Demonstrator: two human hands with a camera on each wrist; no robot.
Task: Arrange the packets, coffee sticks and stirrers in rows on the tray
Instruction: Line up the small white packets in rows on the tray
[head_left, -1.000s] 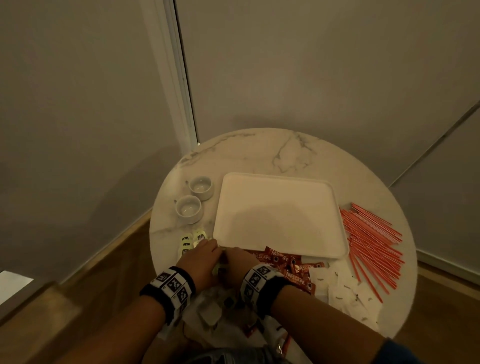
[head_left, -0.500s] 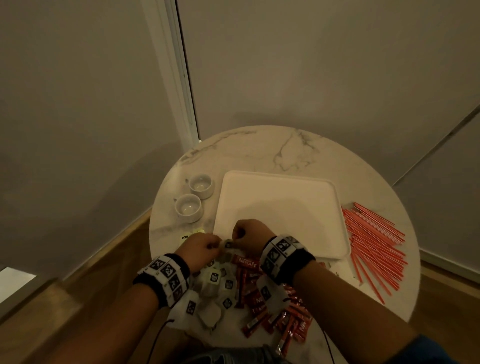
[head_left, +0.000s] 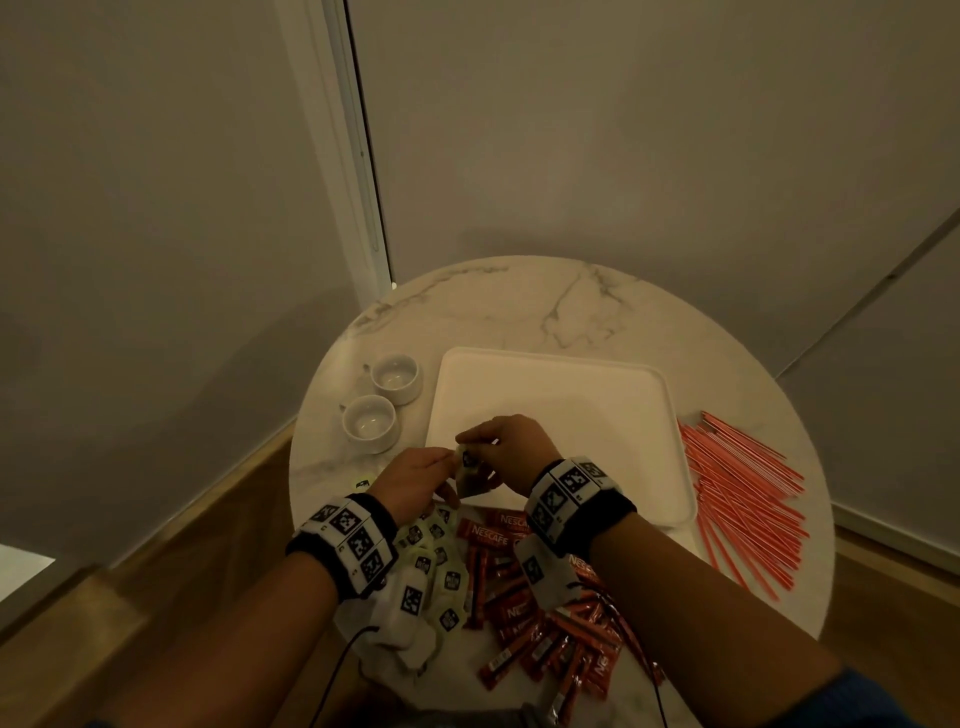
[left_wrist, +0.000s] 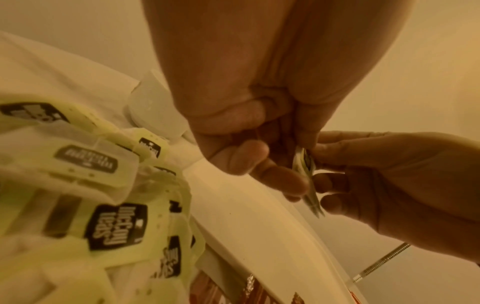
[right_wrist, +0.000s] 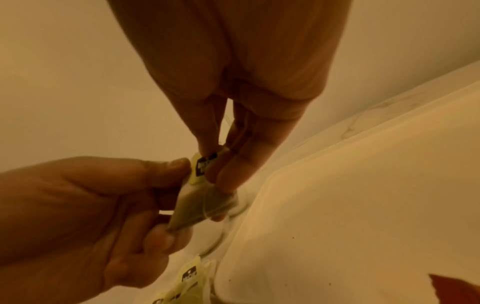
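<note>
Hands pinching pale yellow-green packet, black label, above tray

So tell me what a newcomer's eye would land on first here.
First, the two hands, left hand and right hand, meeting over the near edge of the white tray, both with a grip on one tea bag. Next, the fan of orange stirrers on the table to the right of the tray. Then the jumble of red coffee sticks and pale tea bag packets heaped near the wrists.
</note>
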